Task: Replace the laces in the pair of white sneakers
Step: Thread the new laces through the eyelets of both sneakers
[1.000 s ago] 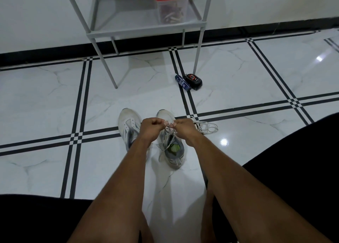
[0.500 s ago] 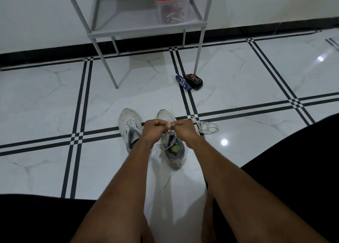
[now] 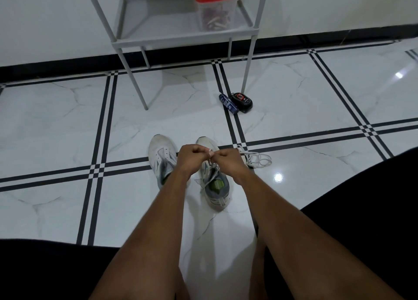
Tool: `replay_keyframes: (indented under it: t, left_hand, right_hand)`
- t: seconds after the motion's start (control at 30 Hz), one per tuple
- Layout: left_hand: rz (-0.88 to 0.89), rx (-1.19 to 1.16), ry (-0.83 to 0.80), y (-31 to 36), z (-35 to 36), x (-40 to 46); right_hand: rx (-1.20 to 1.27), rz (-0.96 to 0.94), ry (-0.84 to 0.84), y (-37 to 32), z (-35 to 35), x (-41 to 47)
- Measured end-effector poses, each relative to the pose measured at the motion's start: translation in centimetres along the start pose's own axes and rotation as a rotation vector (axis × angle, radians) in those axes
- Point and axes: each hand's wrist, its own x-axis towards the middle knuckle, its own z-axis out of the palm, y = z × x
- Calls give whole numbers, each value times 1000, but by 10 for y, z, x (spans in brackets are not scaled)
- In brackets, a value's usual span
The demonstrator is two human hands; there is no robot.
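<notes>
Two white sneakers stand side by side on the tiled floor, toes pointing away from me. The left sneaker (image 3: 161, 158) has bare eyelets. Over the right sneaker (image 3: 216, 186), my left hand (image 3: 192, 158) and my right hand (image 3: 228, 160) meet with fingers pinched on the white lace (image 3: 211, 169) that runs down into its eyelets. My hands hide the sneaker's front eyelets. A loose white lace (image 3: 257, 159) lies coiled on the floor just right of that sneaker.
A grey metal shelf (image 3: 181, 37) stands against the wall, holding a clear box with a red lid (image 3: 213, 7). A blue tube (image 3: 228, 103) and a black-and-red device (image 3: 242, 99) lie by its front right leg. My dark-clothed legs frame the bottom corners.
My hands have stayed together over the right sneaker, shifting only slightly while working the lace. The sneakers and the loose lace have not moved.
</notes>
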Motion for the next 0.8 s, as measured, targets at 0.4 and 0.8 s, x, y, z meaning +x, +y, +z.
replay_keyframes:
  t: [0.4,0.8]
  left_hand:
    - [33,225,-96,-8,-1,4]
    - [35,120,-97,-3,-3,-2]
  right_hand:
    - [22,31,-5,-1,-1,-3]
    - [150,181,44,-5,-11,5]
